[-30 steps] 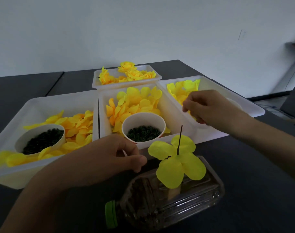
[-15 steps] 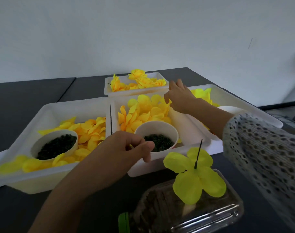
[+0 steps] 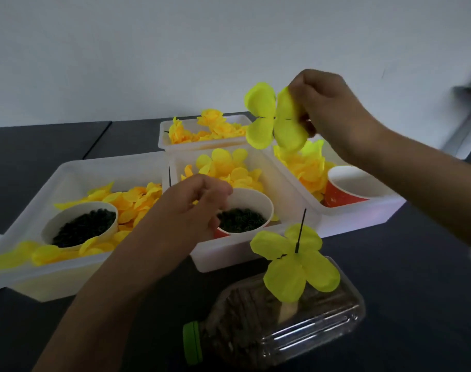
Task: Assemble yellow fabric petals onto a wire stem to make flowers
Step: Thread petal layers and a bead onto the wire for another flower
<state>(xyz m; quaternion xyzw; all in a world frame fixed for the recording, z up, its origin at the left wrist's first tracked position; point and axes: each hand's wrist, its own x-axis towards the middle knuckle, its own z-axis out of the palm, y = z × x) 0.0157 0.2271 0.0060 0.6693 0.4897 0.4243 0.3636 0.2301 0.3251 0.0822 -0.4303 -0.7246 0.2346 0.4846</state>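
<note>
Head view: white trays (image 3: pixel 68 173) ring a lying bottle (image 3: pixel 282 334).

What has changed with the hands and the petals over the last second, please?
The right hand left the right-side tray and rose, now pinching a yellow petal piece. The left hand stays by the cup of dark beads; the petal on the wire stem is unchanged.

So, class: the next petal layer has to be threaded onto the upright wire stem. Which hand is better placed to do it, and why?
The right hand. It already holds a petal layer raised above the trays, and could probably lower it onto the wire stem. The left hand hovers by the cup of dark beads, holding no petal.
</note>
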